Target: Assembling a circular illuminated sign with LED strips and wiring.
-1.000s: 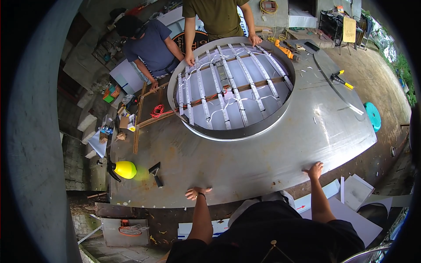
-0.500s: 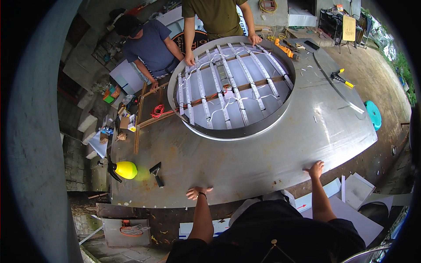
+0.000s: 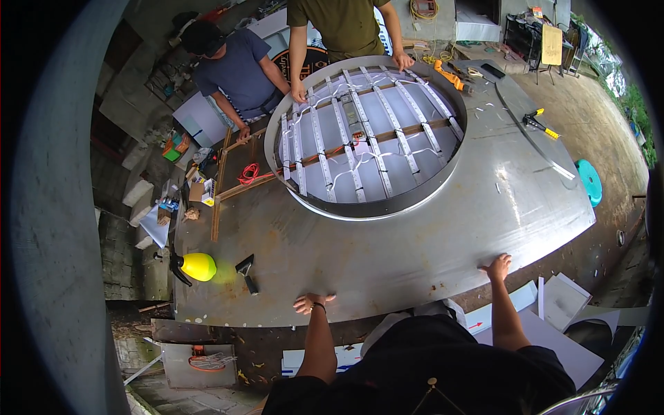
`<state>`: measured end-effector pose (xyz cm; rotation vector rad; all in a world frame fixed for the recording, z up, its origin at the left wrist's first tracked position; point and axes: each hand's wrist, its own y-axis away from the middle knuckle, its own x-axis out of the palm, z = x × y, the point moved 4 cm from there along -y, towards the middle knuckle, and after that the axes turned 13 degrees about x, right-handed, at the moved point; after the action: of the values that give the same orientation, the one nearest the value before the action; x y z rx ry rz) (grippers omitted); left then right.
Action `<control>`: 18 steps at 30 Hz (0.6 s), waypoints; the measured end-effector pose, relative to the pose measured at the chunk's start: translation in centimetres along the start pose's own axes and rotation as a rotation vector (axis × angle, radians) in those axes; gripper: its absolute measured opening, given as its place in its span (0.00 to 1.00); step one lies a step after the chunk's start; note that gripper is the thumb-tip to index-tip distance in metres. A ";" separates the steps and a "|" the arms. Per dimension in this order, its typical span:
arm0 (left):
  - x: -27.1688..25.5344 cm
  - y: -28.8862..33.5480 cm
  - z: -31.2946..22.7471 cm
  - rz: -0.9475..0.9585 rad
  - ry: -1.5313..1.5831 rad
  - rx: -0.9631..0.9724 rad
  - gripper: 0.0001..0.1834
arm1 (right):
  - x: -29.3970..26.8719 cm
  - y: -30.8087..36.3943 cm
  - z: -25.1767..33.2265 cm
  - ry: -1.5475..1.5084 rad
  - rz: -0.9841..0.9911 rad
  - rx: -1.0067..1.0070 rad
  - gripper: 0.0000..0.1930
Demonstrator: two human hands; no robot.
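My left hand [image 3: 313, 302] rests with fingers spread on the near edge of the metal table [image 3: 387, 256]. Farther right, my right hand [image 3: 497, 266] also lies on the table's edge, its fingers apart and holding nothing. Beyond both hands sits a large round sign frame [image 3: 387, 207] with a grey rim. Inside it, rows of white LED strips [image 3: 379, 166] run across wooden slats, and a metal power supply [image 3: 351, 119] sits near the middle. A squeegee [image 3: 247, 274] and a yellow spray bottle [image 3: 198, 267] are left of my left hand.
One person in a green shirt [image 3: 335, 28] touches the frame's far rim; another in a blue shirt [image 3: 238, 69] stands left. An orange power tool [image 3: 449, 76], a yellow-handled tool [image 3: 539, 124] and a curved metal strip [image 3: 526, 131] lie right. A teal stool [image 3: 588, 181] stands beyond the table.
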<state>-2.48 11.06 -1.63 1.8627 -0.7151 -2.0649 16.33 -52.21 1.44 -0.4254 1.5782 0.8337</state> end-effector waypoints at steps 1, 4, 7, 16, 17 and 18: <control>0.0 -0.1 0.0 0.001 0.002 0.000 0.81 | 0.0 0.0 -0.1 0.002 -0.006 -0.002 0.62; 0.2 -0.6 0.4 -0.009 0.008 -0.015 0.81 | -0.2 0.3 0.3 -0.012 0.000 -0.011 0.62; 0.2 -0.5 0.2 -0.005 0.004 -0.019 0.81 | -0.3 0.3 0.2 -0.014 0.005 -0.007 0.62; 0.0 -0.2 0.3 0.008 0.004 0.001 0.82 | -0.2 0.3 0.2 0.002 0.002 -0.012 0.62; 0.0 -0.2 0.2 0.008 0.004 0.001 0.82 | -0.1 0.2 0.1 0.002 0.002 -0.011 0.62; 0.0 -0.1 0.1 0.008 0.004 0.002 0.82 | -0.1 0.2 0.1 0.001 0.002 -0.008 0.63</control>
<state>-2.56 11.18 -1.72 1.8610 -0.7235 -2.0558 16.27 -52.06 1.57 -0.4293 1.5768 0.8419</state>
